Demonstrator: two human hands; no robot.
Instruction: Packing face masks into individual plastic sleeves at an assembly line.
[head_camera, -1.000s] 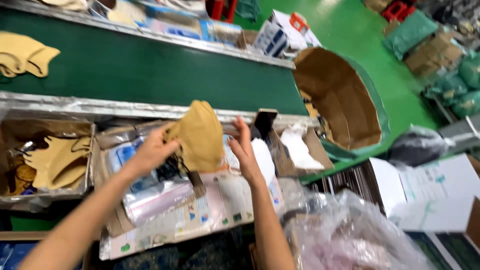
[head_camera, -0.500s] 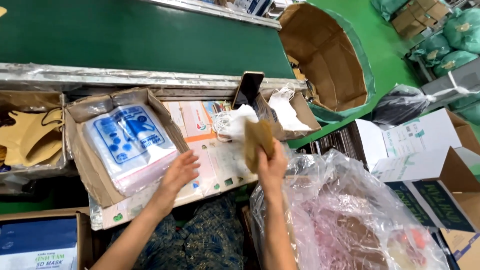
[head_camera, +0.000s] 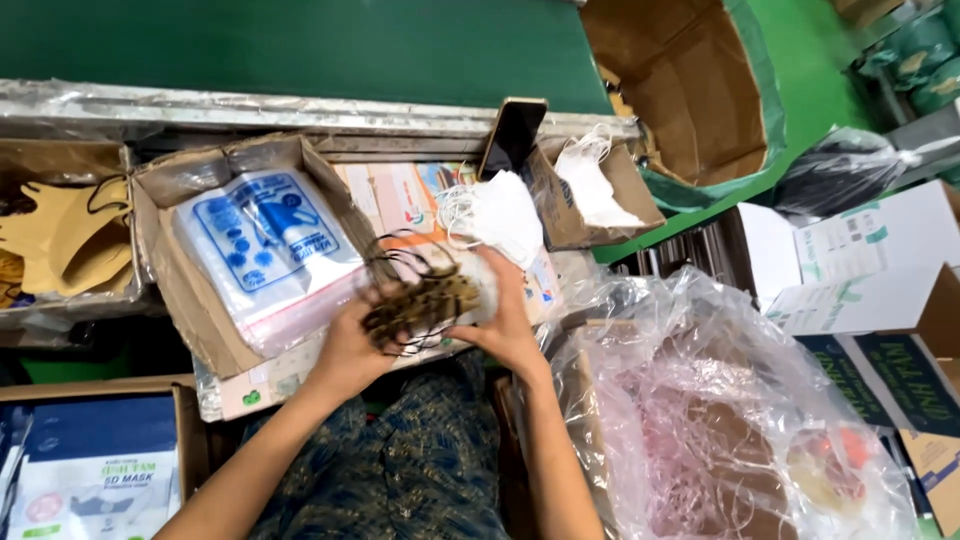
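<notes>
- So, biggest thing first: the clear plastic bag (head_camera: 740, 440) is bulging off the right end of the bench, crinkled and glary, so what's sitting inside it is hard to make out beyond pinkish and brown shapes.
- Next, the cardboard box (head_camera: 165, 270) at the left of the bench is holding a stack of printed clear pouches (head_camera: 265, 250); its front wall is sagging outward.
- Near the back edge a pile of white masks (head_camera: 500, 215) is lying loose, with a dark phone (head_camera: 512, 135) leaning upright just behind it.
- Right at the front edge, the bundle of tan masks (head_camera: 430, 300) is being pinched between both hands. I'd guess it's feather-light, soft and squashy, with thin ear loops springing out that look ready to snag, so gripping the folded bodies rather than the loops seems the safer hold.
- Left hand (head_camera: 350, 345) is curling closed around the bundle's left end; fingertips are buried under the loops.
- Right hand (head_camera: 505, 320) is closing on the right end, thumb side hidden, so how many masks are in there I can't tell.
</notes>
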